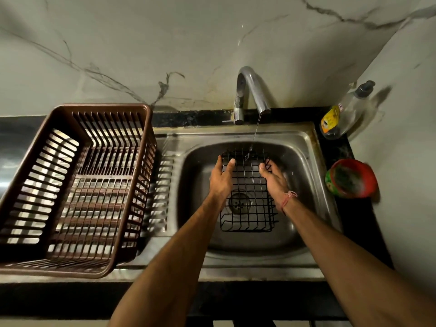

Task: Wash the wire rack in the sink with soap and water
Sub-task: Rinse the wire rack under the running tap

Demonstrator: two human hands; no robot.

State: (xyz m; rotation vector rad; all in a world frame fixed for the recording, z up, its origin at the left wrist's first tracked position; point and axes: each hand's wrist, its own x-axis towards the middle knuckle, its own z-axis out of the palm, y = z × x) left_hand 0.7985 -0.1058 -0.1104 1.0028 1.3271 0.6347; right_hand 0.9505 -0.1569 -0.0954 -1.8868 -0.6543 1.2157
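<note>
A black wire rack sits in the steel sink, over the drain. My left hand holds its left edge, with the thumb lying over the wires and the fingers outside the edge. My right hand grips the right edge, thumb on top; its fingers are mostly hidden behind the rack's side. A thin stream of water runs from the chrome faucet onto the rack's far end. A soap bottle with a yellow label leans against the wall at the sink's back right corner.
A brown plastic dish basket fills the drainboard left of the sink. A red and green bowl holding a scrubber sits on the black counter to the right. Marble walls close in at the back and right.
</note>
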